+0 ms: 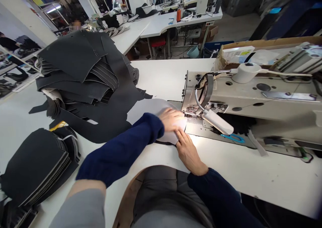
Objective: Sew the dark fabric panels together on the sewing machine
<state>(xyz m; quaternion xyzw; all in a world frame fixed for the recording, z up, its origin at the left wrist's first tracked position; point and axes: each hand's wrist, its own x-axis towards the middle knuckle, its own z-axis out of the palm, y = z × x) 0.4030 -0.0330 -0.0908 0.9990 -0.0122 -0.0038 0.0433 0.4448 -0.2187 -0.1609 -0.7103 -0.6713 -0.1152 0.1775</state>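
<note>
My left hand (173, 118) lies flat, fingers stretched out, on a pale grey fabric piece (148, 110) at the needle area of the sewing machine (251, 100). It is brightly lit by the machine's lamp (217, 121) and slightly blurred. Beside it, my right hand (190, 152) rests on the same piece's near edge, with its fingers extended toward the presser foot (192, 112). Both sleeves are dark blue.
A tall heap of dark cut fabric pieces (85, 73) lies left of the machine. A second stack (37, 164) sits at the near left. A cardboard box (251, 50) stands behind the machine. Blue scissors (232, 138) lie on its bed. Other people work at tables far behind.
</note>
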